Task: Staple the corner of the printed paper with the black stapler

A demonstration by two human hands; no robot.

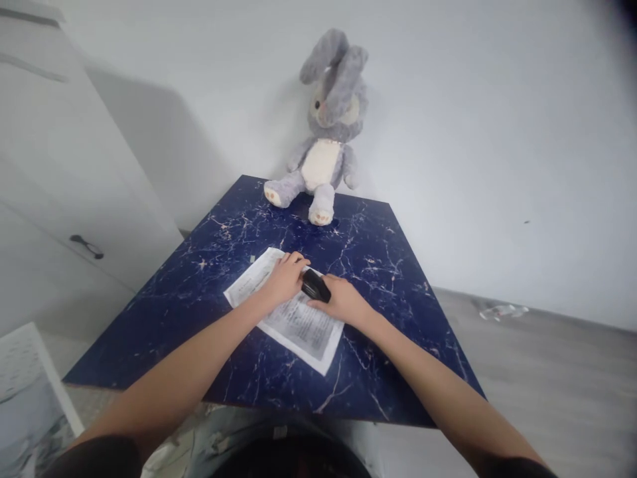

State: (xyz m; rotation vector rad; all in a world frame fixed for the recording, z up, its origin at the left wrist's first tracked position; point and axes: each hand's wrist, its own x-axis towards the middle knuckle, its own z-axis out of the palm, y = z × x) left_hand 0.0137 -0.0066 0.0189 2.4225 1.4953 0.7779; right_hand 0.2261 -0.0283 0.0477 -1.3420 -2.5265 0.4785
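Observation:
A printed sheet of paper (298, 325) lies on a dark blue marbled table (388, 279). My left hand (284, 277) rests on the paper's upper part, fingers curled down against it beside a small black stapler (315, 286). My right hand (342, 301) lies on the paper's right edge with its thumb and fingers closed on the stapler. The stapler sits at the paper's far edge between both hands.
A grey plush rabbit (326, 133) sits at the table's far edge against the white wall. A white cabinet with a dark handle (87, 246) stands to the left. Grey floor lies to the right, with a clear plastic item (500, 310) on it.

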